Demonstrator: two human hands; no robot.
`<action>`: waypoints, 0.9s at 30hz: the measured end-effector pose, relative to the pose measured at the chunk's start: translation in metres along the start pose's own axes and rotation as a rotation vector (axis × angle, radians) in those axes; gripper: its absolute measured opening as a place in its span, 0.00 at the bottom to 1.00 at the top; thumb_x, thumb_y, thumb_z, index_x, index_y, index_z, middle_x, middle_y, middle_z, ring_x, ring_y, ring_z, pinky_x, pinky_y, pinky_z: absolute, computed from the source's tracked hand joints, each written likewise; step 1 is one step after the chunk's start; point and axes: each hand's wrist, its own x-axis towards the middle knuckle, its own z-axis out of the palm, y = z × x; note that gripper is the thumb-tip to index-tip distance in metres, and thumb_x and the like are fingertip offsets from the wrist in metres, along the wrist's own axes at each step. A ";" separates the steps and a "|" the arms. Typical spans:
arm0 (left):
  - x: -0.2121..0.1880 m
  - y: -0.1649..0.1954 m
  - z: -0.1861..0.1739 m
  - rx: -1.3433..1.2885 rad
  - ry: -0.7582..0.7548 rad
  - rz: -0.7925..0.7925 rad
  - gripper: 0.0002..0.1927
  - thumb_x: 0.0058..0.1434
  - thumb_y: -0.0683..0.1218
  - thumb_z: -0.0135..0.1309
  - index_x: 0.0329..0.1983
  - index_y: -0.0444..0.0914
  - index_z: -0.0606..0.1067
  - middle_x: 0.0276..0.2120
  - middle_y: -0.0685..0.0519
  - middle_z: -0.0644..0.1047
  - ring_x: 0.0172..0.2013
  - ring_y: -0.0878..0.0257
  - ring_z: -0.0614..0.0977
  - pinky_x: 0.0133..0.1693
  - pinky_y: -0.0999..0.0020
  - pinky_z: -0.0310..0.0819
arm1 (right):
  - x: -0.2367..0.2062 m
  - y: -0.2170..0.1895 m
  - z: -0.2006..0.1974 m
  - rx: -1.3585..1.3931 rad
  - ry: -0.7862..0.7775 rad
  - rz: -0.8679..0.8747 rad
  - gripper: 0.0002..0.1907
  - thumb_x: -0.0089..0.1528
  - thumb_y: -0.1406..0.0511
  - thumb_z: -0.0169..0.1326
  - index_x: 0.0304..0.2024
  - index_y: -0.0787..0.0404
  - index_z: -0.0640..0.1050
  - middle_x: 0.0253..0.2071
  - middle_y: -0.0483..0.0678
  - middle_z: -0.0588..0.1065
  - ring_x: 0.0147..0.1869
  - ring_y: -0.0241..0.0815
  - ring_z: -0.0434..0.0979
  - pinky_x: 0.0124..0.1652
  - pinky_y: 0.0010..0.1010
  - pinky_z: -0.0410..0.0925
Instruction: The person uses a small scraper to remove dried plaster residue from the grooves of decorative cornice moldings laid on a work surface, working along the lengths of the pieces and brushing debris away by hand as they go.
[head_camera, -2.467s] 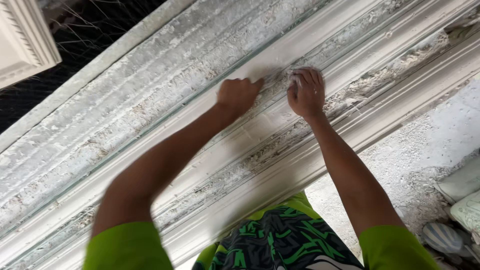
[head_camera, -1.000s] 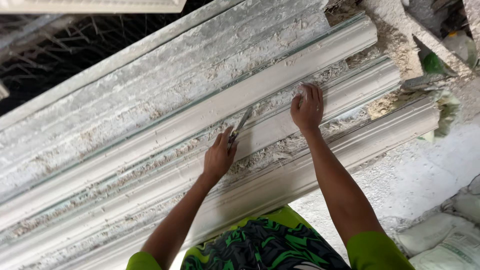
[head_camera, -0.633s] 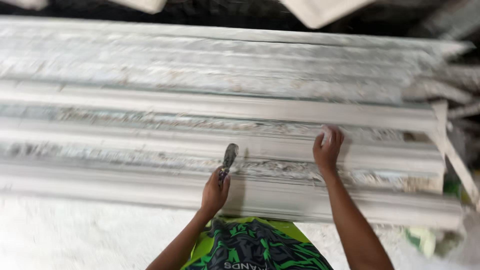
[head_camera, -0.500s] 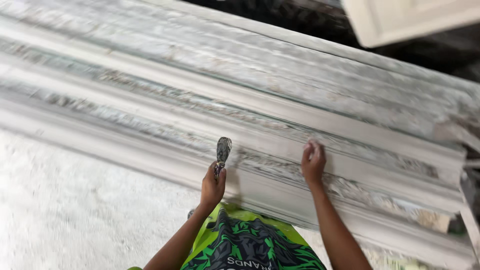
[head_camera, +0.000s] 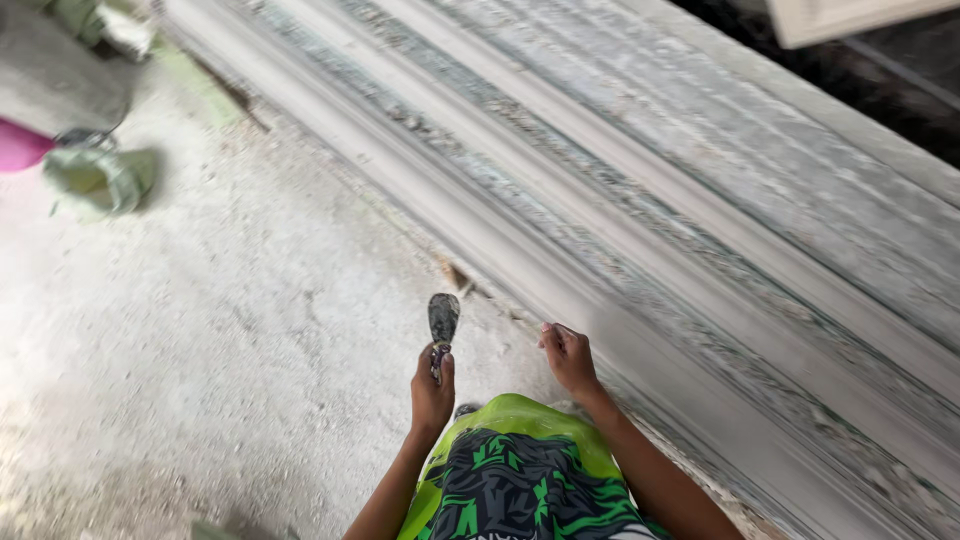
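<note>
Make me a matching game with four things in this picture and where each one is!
Things:
1. putty knife
2. right hand
3. long moulding
4. green bucket

Places:
A. stretching across the picture from the top left to the lower right
B. on the floor at the far left
C. held upright in the left hand
D. empty, beside the moulding's near edge

Pairs: 1-C, 2-D, 3-A, 4-B
</note>
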 end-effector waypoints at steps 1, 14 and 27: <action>0.003 -0.008 -0.022 0.000 0.056 -0.020 0.24 0.70 0.50 0.49 0.63 0.31 0.68 0.38 0.41 0.82 0.34 0.57 0.84 0.36 0.61 0.77 | 0.005 -0.012 0.022 -0.033 -0.053 -0.007 0.22 0.71 0.58 0.50 0.28 0.65 0.80 0.15 0.46 0.67 0.20 0.34 0.62 0.25 0.30 0.59; 0.065 -0.060 -0.149 -0.523 0.330 -0.406 0.29 0.70 0.48 0.47 0.72 0.36 0.60 0.35 0.50 0.76 0.20 0.68 0.75 0.20 0.71 0.71 | 0.092 -0.118 0.224 0.079 -0.562 -0.180 0.15 0.68 0.63 0.52 0.55 0.64 0.78 0.48 0.48 0.81 0.47 0.36 0.80 0.43 0.29 0.75; 0.336 -0.076 -0.271 -0.262 0.379 -0.327 0.26 0.67 0.48 0.52 0.66 0.34 0.66 0.34 0.51 0.78 0.20 0.67 0.77 0.22 0.70 0.72 | 0.323 -0.204 0.393 0.122 -0.775 -0.033 0.19 0.69 0.64 0.48 0.60 0.65 0.73 0.50 0.49 0.79 0.52 0.37 0.81 0.53 0.28 0.74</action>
